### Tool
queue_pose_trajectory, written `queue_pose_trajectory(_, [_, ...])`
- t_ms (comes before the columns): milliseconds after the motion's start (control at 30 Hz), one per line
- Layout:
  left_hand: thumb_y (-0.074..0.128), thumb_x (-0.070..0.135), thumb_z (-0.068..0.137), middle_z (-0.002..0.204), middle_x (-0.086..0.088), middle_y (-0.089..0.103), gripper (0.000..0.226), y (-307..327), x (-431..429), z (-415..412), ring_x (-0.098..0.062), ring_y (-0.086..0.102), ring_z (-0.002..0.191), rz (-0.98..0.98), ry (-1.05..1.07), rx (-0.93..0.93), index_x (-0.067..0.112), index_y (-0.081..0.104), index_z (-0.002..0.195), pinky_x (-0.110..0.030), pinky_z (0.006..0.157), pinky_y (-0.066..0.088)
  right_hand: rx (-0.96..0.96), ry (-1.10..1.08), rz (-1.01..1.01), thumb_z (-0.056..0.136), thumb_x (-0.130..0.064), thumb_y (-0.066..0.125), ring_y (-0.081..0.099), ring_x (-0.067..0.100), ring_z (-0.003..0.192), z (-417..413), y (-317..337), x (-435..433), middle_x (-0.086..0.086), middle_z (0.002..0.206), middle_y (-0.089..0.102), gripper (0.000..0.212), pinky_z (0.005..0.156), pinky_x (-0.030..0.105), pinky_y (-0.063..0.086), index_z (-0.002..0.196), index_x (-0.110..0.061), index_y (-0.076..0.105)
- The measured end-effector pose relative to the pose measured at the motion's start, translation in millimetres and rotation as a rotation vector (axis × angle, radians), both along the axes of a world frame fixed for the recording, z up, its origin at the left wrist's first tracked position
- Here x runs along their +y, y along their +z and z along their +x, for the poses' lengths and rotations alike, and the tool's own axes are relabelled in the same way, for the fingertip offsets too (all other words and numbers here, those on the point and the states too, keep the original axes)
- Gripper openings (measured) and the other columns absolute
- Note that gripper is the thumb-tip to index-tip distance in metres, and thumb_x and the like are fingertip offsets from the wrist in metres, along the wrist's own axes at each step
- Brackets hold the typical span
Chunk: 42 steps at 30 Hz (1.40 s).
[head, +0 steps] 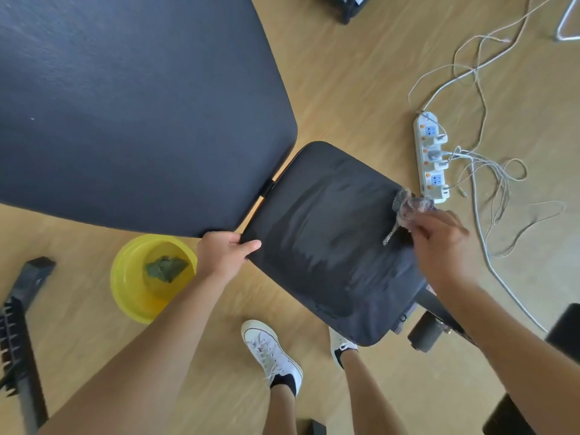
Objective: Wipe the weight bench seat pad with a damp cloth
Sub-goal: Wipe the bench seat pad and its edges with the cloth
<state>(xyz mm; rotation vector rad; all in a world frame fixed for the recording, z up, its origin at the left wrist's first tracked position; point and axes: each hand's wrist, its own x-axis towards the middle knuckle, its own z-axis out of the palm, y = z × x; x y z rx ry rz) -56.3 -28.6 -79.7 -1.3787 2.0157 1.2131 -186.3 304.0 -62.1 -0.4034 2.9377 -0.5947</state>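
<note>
Gripping a crumpled, net-patterned cloth (pixel 408 208), the right hand (pixel 439 243) is closing its fingers around the fabric at the far right edge of the black seat pad (pixel 329 240); the hand is blurred, so how tightly the fingers are curling cannot be told exactly, but the cloth is bunching out beyond the fingertips and one strip is hanging down onto the pad. Across the pad from that grip, the left hand (pixel 224 255) is clamping the pad's opposite corner, thumb lying on top and fingers wrapping under the edge. Between the two hands the pad's surface is showing darker, glossy streaks beside a duller patch nearer the person.

Just beside the left hand's grip, on its outer side, a yellow basin (pixel 125 277) is sitting on the wooden floor (pixel 345 73) with a second, green cloth (pixel 166 268) lying in it. Beyond the left hand, the large black backrest pad (pixel 125 105) is lying nearly touching the seat pad. Just past the right hand's cloth, a white power strip (pixel 431 155) with tangled cables (pixel 489 171) is lying on the floor. Below the pad, white sneakers (pixel 270 356) are standing on the floor.
</note>
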Motion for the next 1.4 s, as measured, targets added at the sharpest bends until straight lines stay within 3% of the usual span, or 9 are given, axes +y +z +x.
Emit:
queue_pose_trajectory(100, [0.088, 0.027, 0.077, 0.082, -0.011, 0.074, 0.044, 4.9, 1.9, -1.2, -0.035, 0.079, 0.084, 0.003, 0.005, -0.002, -0.007, 0.075, 0.100, -0.052, 0.085, 0.063, -0.065, -0.087, -0.069, 0.085, 0.010, 0.066, 0.056, 0.030, 0.077, 73.7, -6.8, -41.6, 0.006, 0.085, 0.070, 0.020, 0.064, 0.036, 0.053, 0.086, -0.006, 0.076])
queue_pose_trajectory(300, [0.089, 0.027, 0.075, 0.065, 0.001, 0.068, 0.039, -3.8, 1.3, 0.3, -0.034, 0.079, 0.078, -0.023, -0.004, -0.036, 0.028, 0.056, 0.055, -0.054, 0.085, 0.063, -0.196, 0.935, -0.032, 0.103, -0.003, 0.038, 0.060, 0.025, 0.082, 119.8, -4.0, 9.6, 0.004, 0.098, 0.068, 0.034, 0.070, 0.034, 0.056, 0.098, -0.008, 0.072])
queue_pose_trajectory(433, [0.089, 0.027, 0.075, 0.056, 0.006, 0.066, 0.036, -10.0, 2.2, 1.7, -0.036, 0.079, 0.081, -0.023, 0.060, -0.010, 0.025, 0.057, 0.059, -0.054, 0.087, 0.062, 0.008, 0.393, -0.002, 0.090, 0.006, 0.056, 0.059, 0.034, 0.079, 4.1, -3.3, 33.3, 0.013, 0.096, 0.072, 0.020, 0.064, 0.043, 0.056, 0.089, -0.001, 0.074])
queue_pose_trajectory(533, [0.091, 0.023, 0.074, 0.098, -0.013, 0.075, 0.052, -9.7, 4.0, 1.4, -0.035, 0.078, 0.088, 0.019, 0.168, 0.011, -0.004, 0.073, 0.115, -0.047, 0.088, 0.063, 0.015, -0.104, -0.026, 0.085, 0.004, 0.061, 0.058, 0.034, 0.082, 15.6, -9.3, -15.7, 0.012, 0.083, 0.067, 0.016, 0.068, 0.043, 0.054, 0.083, -0.005, 0.074])
queue_pose_trajectory(767, [0.089, 0.014, 0.077, 0.110, -0.017, 0.070, 0.064, -7.0, 7.2, 2.7, -0.037, 0.075, 0.098, 0.044, 0.211, 0.035, -0.009, 0.063, 0.130, -0.015, 0.055, 0.060, -0.263, 0.831, -0.129, 0.103, -0.002, 0.042, 0.061, 0.025, 0.102, 147.4, -4.5, 23.5, 0.006, 0.103, 0.069, 0.029, 0.087, 0.035, 0.057, 0.097, -0.009, 0.070])
queue_pose_trajectory(1000, [0.089, 0.013, 0.077, 0.112, -0.014, 0.068, 0.065, -10.5, 7.4, 0.9, -0.039, 0.075, 0.099, 0.035, 0.238, 0.022, -0.007, 0.062, 0.132, -0.009, 0.045, 0.053, -0.012, -0.182, 0.056, 0.084, 0.010, 0.061, 0.055, 0.035, 0.082, 9.0, -4.9, 29.0, 0.016, 0.084, 0.064, 0.019, 0.068, 0.036, 0.045, 0.086, -0.003, 0.074])
queue_pose_trajectory(1233, [0.090, 0.016, 0.075, 0.110, -0.013, 0.070, 0.061, -8.1, 8.4, 0.1, -0.033, 0.075, 0.091, 0.035, 0.264, 0.002, -0.003, 0.066, 0.128, -0.013, 0.054, 0.057, -0.117, 0.893, 0.078, 0.103, -0.009, 0.049, 0.058, 0.024, 0.080, 135.4, -9.8, 51.5, 0.005, 0.095, 0.067, 0.024, 0.068, 0.041, 0.058, 0.106, -0.009, 0.073])
queue_pose_trajectory(1300, [0.091, 0.016, 0.074, 0.103, -0.009, 0.066, 0.053, -10.4, 7.7, 1.3, -0.032, 0.073, 0.087, 0.028, 0.268, 0.028, 0.003, 0.070, 0.121, -0.010, 0.050, 0.056, -0.105, 0.682, 0.102, 0.104, -0.043, 0.049, 0.066, 0.027, 0.086, 68.5, -19.3, 54.9, 0.001, 0.097, 0.070, 0.034, 0.077, 0.048, 0.060, 0.102, -0.019, 0.074])
queue_pose_trajectory(1400, [0.092, 0.016, 0.073, 0.103, -0.009, 0.066, 0.051, -14.1, 7.7, 3.4, -0.033, 0.074, 0.090, 0.012, 0.275, 0.040, 0.002, 0.071, 0.117, -0.025, 0.068, 0.064, 0.017, 0.098, 0.122, 0.093, -0.007, 0.059, 0.060, 0.036, 0.085, 24.2, -20.4, 39.4, 0.011, 0.084, 0.066, 0.018, 0.066, 0.045, 0.056, 0.080, -0.005, 0.072])
